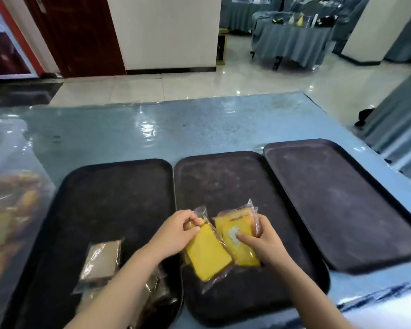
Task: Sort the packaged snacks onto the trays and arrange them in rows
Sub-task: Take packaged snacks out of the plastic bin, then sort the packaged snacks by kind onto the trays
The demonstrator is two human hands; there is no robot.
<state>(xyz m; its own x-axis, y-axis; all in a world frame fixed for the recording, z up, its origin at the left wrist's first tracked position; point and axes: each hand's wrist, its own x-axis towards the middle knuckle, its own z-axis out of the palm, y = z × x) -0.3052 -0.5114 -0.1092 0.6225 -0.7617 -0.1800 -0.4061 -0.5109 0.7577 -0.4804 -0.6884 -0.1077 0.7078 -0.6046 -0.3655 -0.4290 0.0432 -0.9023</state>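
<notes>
Yellow cake packets (208, 254) pinched in both hands' grip.

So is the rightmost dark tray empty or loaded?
Empty: the rightmost dark rectangular plastic tray shows only bare surface, no packets on it.

Three dark trays (342, 205), three yellow snack packets (208, 254), at least two brown snack packets (102, 260), one bulk bag (12, 210).

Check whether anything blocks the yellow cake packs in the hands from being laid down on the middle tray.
Nothing visible does. The left hand and right hand hold the yellow cake packs just over the middle tray, whose surface around them is bare.
</notes>
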